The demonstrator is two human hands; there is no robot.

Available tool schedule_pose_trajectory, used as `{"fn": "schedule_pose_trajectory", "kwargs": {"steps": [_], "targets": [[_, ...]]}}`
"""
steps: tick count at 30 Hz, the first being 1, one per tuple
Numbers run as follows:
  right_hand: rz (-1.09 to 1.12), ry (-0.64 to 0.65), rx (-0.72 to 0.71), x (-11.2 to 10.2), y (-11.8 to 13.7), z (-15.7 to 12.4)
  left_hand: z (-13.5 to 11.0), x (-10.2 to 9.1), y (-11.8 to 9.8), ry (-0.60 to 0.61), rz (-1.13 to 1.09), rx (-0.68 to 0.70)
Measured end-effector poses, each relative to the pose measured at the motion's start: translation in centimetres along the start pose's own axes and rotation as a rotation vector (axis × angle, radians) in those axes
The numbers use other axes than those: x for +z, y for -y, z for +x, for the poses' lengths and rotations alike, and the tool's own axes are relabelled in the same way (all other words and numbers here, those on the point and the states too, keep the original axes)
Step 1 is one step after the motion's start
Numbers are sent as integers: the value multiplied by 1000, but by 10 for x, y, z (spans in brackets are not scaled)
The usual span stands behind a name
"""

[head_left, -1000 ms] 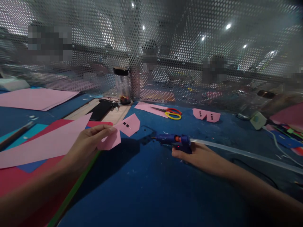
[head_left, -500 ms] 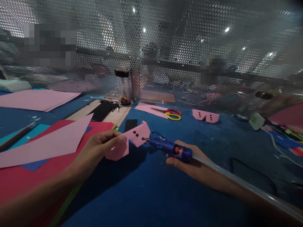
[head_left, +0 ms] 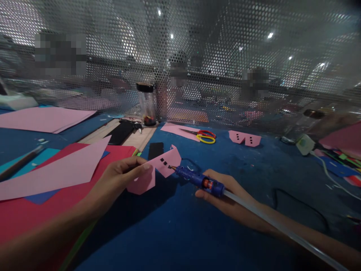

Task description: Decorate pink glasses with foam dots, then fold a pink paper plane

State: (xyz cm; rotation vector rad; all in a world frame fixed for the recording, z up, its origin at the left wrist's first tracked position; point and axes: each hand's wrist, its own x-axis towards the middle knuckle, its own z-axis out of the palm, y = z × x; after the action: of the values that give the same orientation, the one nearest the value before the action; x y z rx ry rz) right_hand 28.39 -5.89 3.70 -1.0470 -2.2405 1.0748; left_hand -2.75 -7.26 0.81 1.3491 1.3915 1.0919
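My one view sits on the head, looking forward and down, close over the blue-covered bench (head_left: pixel 175 233), toward the perforated metal screen (head_left: pixel 225 56) across the upper frame.

Two pink cutouts (head_left: pixel 171 161) (head_left: pixel 244 138), one glue gun (head_left: pixel 195 178), one jar (head_left: pixel 147 104)

Paper cutout (head_left: pixel 166 165): thin pink card, matt, small black squares on it. Glue gun (head_left: pixel 199 180): blue plastic, slight gloss, orange plastic part. Glue stick (head_left: pixel 270 222): translucent, smooth, shiny. Table top (head_left: pixel 180 233): blue, matt, lightly speckled. Red sheet (head_left: pixel 28 210) and pink sheet (head_left: pixel 56 173): matt paper. Screen (head_left: pixel 214 56): perforated metal, reflective. Jar (head_left: pixel 147 103): clear, glossy, dark lid. Scissors (head_left: pixel 204 135): metal blades, red and yellow plastic handles. Board (head_left: pixel 140 138): bare pale wood.
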Motion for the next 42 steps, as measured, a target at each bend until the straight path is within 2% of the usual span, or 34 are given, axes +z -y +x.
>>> {"fn": "schedule_pose_trajectory", "kwargs": {"steps": [9, 21, 42], "targets": [[-42, -34, 8, 3, 0, 3, -3, 2, -7, 20, 0, -37], [-100, -41, 11, 5, -3, 5, 0, -1, 2, -7, 18, -5], [-106, -42, 18, 5, -4, 4, 0, 1, -3, -10, -6, -26]]}}
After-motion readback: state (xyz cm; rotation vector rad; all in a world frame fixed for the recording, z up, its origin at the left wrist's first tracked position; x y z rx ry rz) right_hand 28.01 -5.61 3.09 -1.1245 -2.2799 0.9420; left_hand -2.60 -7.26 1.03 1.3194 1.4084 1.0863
